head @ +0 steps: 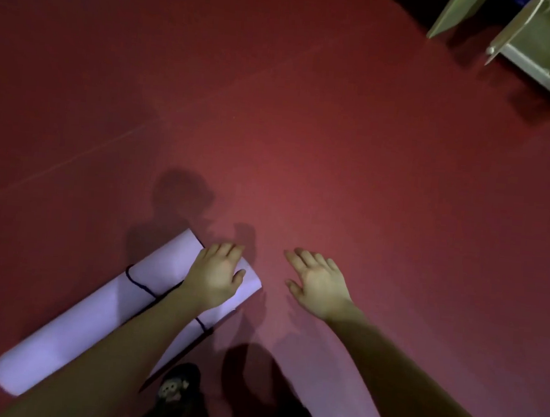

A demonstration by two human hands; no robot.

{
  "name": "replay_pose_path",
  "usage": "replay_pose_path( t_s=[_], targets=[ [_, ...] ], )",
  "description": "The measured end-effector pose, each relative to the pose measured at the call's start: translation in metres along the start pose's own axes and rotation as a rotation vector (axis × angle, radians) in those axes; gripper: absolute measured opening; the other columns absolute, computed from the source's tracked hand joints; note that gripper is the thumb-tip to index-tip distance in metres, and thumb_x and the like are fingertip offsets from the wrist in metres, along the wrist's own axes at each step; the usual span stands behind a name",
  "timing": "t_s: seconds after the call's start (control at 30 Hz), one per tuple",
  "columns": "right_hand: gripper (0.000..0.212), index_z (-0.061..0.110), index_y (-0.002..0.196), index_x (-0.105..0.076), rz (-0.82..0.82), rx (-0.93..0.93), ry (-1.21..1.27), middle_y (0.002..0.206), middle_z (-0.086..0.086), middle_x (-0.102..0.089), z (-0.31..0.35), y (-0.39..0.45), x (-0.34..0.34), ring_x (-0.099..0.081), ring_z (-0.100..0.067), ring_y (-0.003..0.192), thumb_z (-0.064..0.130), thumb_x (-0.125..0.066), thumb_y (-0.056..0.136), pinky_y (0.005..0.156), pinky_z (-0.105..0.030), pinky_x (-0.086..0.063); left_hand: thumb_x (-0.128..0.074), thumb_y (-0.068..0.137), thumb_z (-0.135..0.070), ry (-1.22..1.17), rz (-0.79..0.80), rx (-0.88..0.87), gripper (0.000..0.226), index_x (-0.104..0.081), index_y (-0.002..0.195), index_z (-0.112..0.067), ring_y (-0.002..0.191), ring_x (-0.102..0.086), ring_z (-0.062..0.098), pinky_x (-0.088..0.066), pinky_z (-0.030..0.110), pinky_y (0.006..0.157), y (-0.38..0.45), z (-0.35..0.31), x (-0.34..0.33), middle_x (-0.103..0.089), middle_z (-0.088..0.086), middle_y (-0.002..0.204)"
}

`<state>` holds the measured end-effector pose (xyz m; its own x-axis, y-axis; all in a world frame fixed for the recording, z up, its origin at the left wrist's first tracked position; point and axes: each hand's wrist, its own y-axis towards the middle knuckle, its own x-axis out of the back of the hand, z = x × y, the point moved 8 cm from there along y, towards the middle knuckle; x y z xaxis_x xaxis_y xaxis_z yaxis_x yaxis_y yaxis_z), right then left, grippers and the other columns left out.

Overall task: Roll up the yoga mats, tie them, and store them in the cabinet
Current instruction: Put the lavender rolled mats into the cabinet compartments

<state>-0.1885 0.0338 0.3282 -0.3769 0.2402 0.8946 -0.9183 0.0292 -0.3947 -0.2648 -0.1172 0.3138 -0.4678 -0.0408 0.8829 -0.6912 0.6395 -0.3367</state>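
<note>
A rolled lilac yoga mat point(70, 330) lies diagonally on the red floor at lower left, with a dark cord point(139, 285) tied around its middle. My left hand point(216, 274) rests palm down on the mat's upper right end, fingers spread over it. My right hand point(317, 282) hovers over the bare floor to the right of the mat, palm down, fingers apart, holding nothing. A pale cabinet point(543, 48) with an open door stands at the top right corner.
Red carpet point(273, 126) covers the whole floor. A dark foot or slipper with a small pale figure on it point(172, 394) shows at the bottom centre, just below the mat.
</note>
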Motion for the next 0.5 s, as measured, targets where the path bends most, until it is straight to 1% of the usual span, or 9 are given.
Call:
replay_pose_path(
  t_s=[0.07, 0.13, 0.2, 0.23, 0.33, 0.4, 0.43, 0.5],
  targets=[
    [0.061, 0.020, 0.145, -0.040, -0.025, -0.012, 0.036, 0.143, -0.007, -0.047, 0.011, 0.019, -0.032, -0.049, -0.031, 0.123, 0.033, -0.059, 0.088, 0.097, -0.039, -0.037, -0.035, 0.077, -0.039, 0.032, 0.023, -0.024, 0.060, -0.066, 0.111, -0.002, 0.079, -0.065, 0.036, -0.052, 0.042, 0.069, 0.011, 0.028, -0.028, -0.068, 0.013, 0.099],
    [0.060, 0.024, 0.148, -0.034, -0.035, -0.062, 0.061, 0.148, -0.003, -0.040, 0.015, 0.038, -0.067, -0.043, -0.028, 0.128, 0.034, -0.053, 0.092, 0.100, -0.037, -0.032, -0.033, 0.077, -0.042, 0.048, 0.054, -0.046, 0.062, -0.065, 0.114, -0.003, 0.082, -0.064, 0.035, -0.051, 0.042, 0.070, 0.022, 0.054, -0.059, -0.067, 0.012, 0.099],
    [0.058, 0.028, 0.150, -0.026, -0.029, -0.116, 0.093, 0.153, 0.001, -0.031, 0.017, 0.058, -0.109, -0.035, -0.024, 0.133, 0.036, -0.045, 0.096, 0.102, -0.034, -0.028, -0.036, 0.076, -0.041, 0.083, 0.063, -0.043, 0.058, -0.068, 0.108, -0.005, 0.076, -0.065, 0.032, -0.054, 0.039, 0.065, 0.032, 0.081, -0.091, -0.068, 0.009, 0.093],
    [0.056, 0.029, 0.150, -0.025, -0.036, -0.125, 0.103, 0.153, 0.002, -0.030, 0.018, 0.069, -0.129, -0.034, -0.023, 0.133, 0.036, -0.043, 0.097, 0.101, -0.033, -0.028, -0.037, 0.076, -0.040, 0.100, 0.050, -0.048, 0.054, -0.069, 0.103, -0.006, 0.073, -0.066, 0.030, -0.054, 0.036, 0.062, 0.037, 0.093, -0.109, -0.068, 0.008, 0.090],
    [0.055, 0.031, 0.149, -0.027, -0.061, -0.068, 0.092, 0.153, 0.002, -0.030, 0.021, 0.103, -0.187, -0.034, -0.023, 0.133, 0.037, -0.043, 0.097, 0.101, -0.033, -0.026, -0.039, 0.078, -0.039, 0.085, 0.045, -0.064, 0.049, -0.069, 0.098, -0.007, 0.072, -0.066, 0.028, -0.055, 0.035, 0.061, 0.052, 0.119, -0.167, -0.068, 0.006, 0.087],
    [0.061, 0.032, 0.151, -0.022, -0.036, -0.005, 0.053, 0.156, 0.002, -0.025, 0.016, 0.125, -0.227, -0.029, -0.023, 0.137, 0.042, -0.046, 0.096, 0.104, -0.034, -0.022, -0.039, 0.078, -0.043, 0.088, 0.056, -0.068, 0.051, -0.069, 0.099, -0.006, 0.073, -0.066, 0.029, -0.054, 0.036, 0.062, 0.062, 0.136, -0.210, -0.068, 0.007, 0.088],
    [0.068, 0.033, 0.152, -0.018, -0.013, 0.039, 0.020, 0.158, 0.002, -0.020, 0.012, 0.135, -0.248, -0.025, -0.024, 0.139, 0.046, -0.050, 0.093, 0.106, -0.035, -0.019, -0.040, 0.077, -0.046, 0.101, 0.055, -0.068, 0.056, -0.068, 0.102, -0.005, 0.075, -0.067, 0.030, -0.055, 0.037, 0.064, 0.066, 0.144, -0.231, -0.068, 0.008, 0.091],
    [0.086, 0.037, 0.152, -0.007, 0.018, 0.112, -0.037, 0.161, 0.003, -0.006, 0.006, 0.151, -0.286, -0.012, -0.027, 0.145, 0.053, -0.059, 0.085, 0.111, -0.045, -0.012, -0.041, 0.073, -0.058, 0.130, 0.066, -0.053, 0.072, -0.065, 0.109, -0.001, 0.081, -0.068, 0.032, -0.055, 0.040, 0.068, 0.073, 0.163, -0.271, -0.068, 0.013, 0.099]
  ],
)
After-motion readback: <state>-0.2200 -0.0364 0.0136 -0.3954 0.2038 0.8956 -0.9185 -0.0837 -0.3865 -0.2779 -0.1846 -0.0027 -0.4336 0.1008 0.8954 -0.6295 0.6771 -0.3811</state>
